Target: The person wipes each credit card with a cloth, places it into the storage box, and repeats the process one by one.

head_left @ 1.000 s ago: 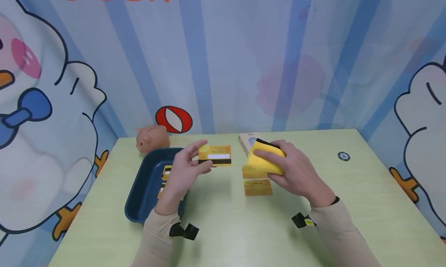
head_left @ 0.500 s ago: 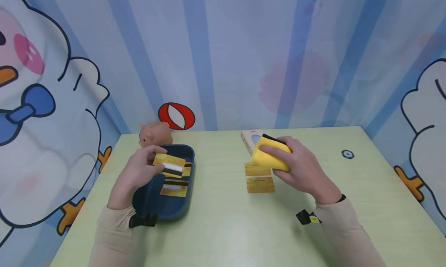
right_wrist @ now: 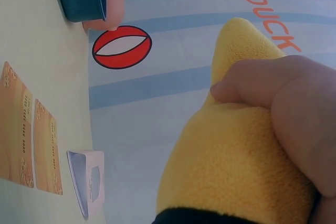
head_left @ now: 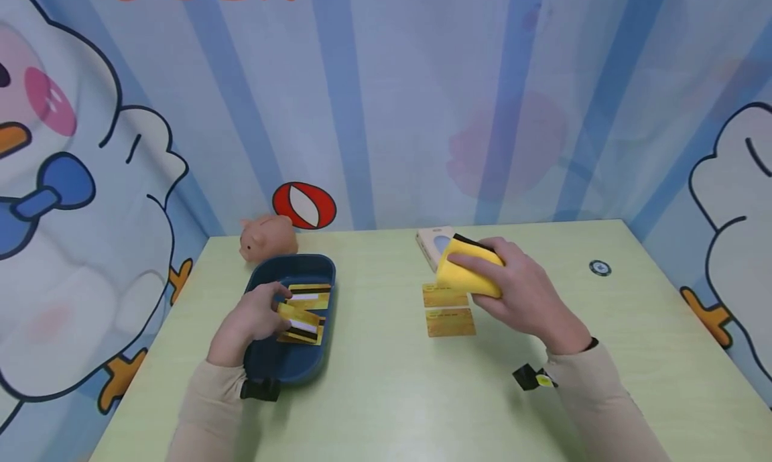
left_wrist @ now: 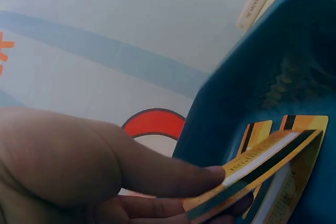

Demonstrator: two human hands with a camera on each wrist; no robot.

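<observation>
So the blue tray (head_left: 283, 365) sits over on the left side of the table (head_left: 386, 388), and it's got two gold cards lying in it: a far card (head_left: 318, 297), stripe side up, and a near card (left_wrist: 302, 182), partly covered from the head camera's angle. The left hand (head_left: 256, 314) is down in the tray too, pinching a third card, the held card (head_left: 301, 320), between thumb and fingers. It's tilted, stripe and white strip showing, right above the near card; can't tell if those two actually touch. The right hand (head_left: 521, 291) has a good grip on a yellow cloth (head_left: 464, 273), fuzzy, black along one edge, held up off the table. Could be a pouch, honestly can't tell, and I can't see if anything's inside. Under and beside it, two more gold cards (head_left: 451, 322) lie flat on the table in a short column, numbers up. Just behind them there's a small white box (head_left: 429, 245), contents hidden. A pink piggy bank (head_left: 269, 238) stands right behind the tray, and a poker chip (head_left: 600, 268) lies well off to the right.
</observation>
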